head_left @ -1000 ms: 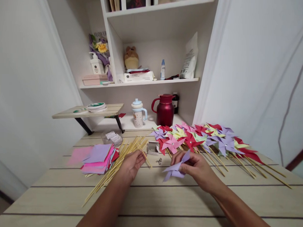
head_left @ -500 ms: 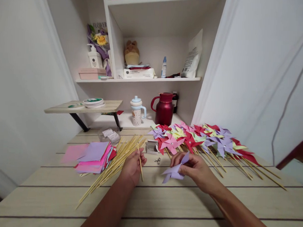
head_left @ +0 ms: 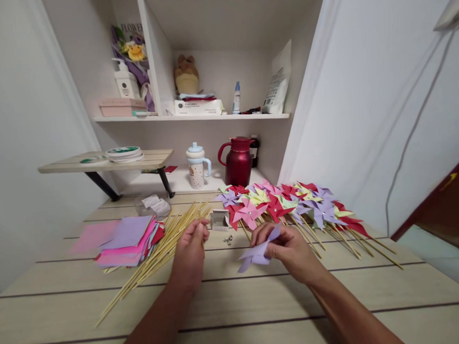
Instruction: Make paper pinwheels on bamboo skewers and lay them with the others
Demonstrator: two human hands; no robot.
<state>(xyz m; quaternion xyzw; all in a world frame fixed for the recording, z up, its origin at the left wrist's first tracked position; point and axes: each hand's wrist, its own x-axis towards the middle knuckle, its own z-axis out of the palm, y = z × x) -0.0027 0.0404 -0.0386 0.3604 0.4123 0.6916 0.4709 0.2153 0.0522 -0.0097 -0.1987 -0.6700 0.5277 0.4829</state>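
Observation:
My left hand is closed on a thin wooden stick, mostly hidden by the fingers and palm. Between the thumb and fingers of my right hand is a folded purple paper pinwheel, held above the table. Beside my left hand lies a loose bundle of wooden sticks. A few small metal fasteners rest between the two hands, just in front of a small open box. Behind my right hand, several finished pinwheels on sticks lie heaped in pink, red, purple, yellow and green.
Coloured paper squares are stacked at the left, near a clear container with labels. A raised wooden stand overhangs the back left. A cup and a red jug stand at the back, under a shelf.
The view has swung, so the whole scene sits further left. My left hand has turned, leaving the stick less visible. The purple pinwheel remains in my right hand.

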